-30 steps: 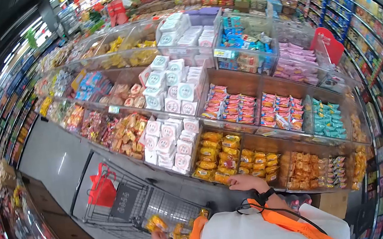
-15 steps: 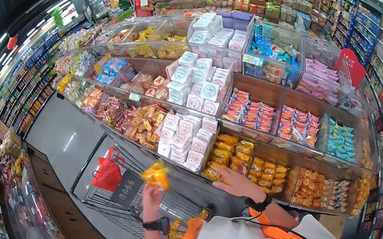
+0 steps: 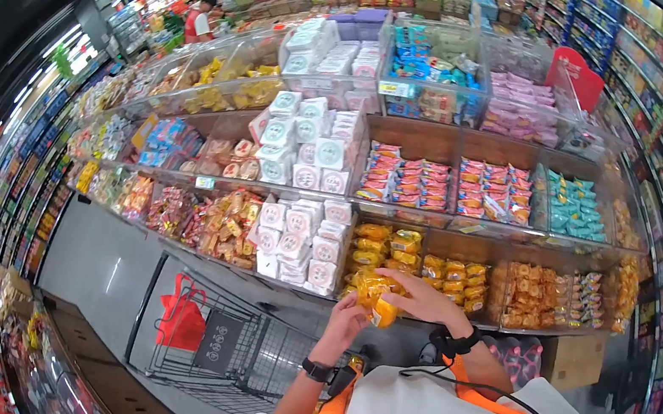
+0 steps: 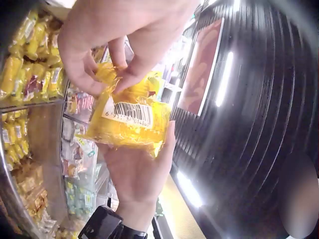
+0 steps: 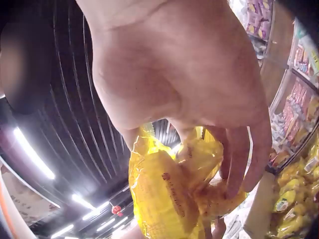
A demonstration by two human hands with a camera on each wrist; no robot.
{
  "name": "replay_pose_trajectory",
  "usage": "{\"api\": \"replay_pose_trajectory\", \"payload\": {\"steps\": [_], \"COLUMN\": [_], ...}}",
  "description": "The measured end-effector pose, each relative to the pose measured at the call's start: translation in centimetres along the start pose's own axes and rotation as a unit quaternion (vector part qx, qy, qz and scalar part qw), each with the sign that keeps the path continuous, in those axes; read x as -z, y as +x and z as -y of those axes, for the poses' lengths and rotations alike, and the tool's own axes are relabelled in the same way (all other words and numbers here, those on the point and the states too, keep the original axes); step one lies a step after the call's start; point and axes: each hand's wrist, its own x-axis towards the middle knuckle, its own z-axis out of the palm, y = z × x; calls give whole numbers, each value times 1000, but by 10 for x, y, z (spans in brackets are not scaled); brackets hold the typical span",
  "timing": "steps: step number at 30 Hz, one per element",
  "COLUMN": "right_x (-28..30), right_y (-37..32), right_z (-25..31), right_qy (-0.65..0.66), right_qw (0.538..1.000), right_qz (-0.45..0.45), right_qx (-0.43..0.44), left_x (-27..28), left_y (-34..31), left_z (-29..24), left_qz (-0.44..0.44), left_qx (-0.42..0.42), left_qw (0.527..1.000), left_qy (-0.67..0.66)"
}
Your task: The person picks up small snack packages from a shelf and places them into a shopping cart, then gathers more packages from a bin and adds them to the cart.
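Observation:
Yellow-wrapped snack packets (image 3: 383,312) are held between both hands in front of the chest, close over the edge of a bin of similar packets (image 3: 401,244). My left hand (image 3: 343,327) pinches the gathered clear film of a packet with thumb and fingers; a white barcode label (image 4: 127,115) faces its camera. On the other side, my right hand (image 3: 429,299) grips the yellow packets, fingers curled round them in the right wrist view. One packet (image 5: 164,199) shows large there beneath the palm. The right fingertips are partly hidden behind the wrapping.
A shopping cart (image 3: 217,344) with a red bag (image 3: 181,317) stands at the left. Tiered clear-walled bins ahead hold white round-labelled packs (image 3: 293,238), pink packets (image 3: 404,179) and teal packets (image 3: 575,205). A cardboard box (image 3: 579,360) is low at the right. A person in a red vest (image 3: 196,26) stands far back.
My left hand has risen from the cart with yellow packaging and moved right to meet the right hand. My right hand has left the bin's edge and now grips the packets too.

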Motion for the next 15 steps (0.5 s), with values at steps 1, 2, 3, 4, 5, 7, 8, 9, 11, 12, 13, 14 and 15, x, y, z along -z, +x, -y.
{"api": "replay_pose_trajectory", "payload": {"steps": [1, 2, 3, 4, 5, 7, 8, 9, 11, 12, 13, 14, 15], "right_x": [1, 1, 1, 0, 1, 11, 13, 15, 18, 21, 24, 23, 21], "right_y": [-8, -14, -20, -26, -32, -41, -45, -48, -55, -56, -56, -56, -58], "right_z": [-6, -24, -32, -38, -42, -39, -42, -45, -44, -44, -44, -49, -50], "right_qy": [21, 28, 34, 41, 47, 60, 68, 74, 93, 98, 103, 112, 131], "right_qw": [1000, 999, 998, 997, 995, 989, 986, 983, 976, 972, 968, 965, 964], "right_qz": [-7, -26, -42, -58, -75, -127, -143, -159, -192, -206, -219, -229, -220], "right_qx": [-11, -24, -29, -34, -38, -47, -47, -46, -47, -57, -65, -62, -73], "left_x": [-4, -9, -18, -28, -40, -50, -50, -51, -54, -55, -56, -57, -57], "left_y": [2, 4, 4, 3, 4, 8, 14, 19, 26, 27, 27, 27, 27], "left_z": [4, 6, 7, 7, 5, 10, 15, 18, 25, 28, 30, 30, 28], "left_qz": [1, 2, 1, 5, 10, 23, 31, 40, 31, 26, 32, 38, 43], "left_qx": [10, 20, 30, 34, 37, 45, 49, 49, 53, 52, 56, 57, 58], "left_qw": [1000, 1000, 999, 999, 999, 998, 997, 997, 997, 998, 997, 997, 997], "left_qy": [6, 13, 20, 27, 35, 43, 42, 41, 40, 39, 37, 37, 38]}}
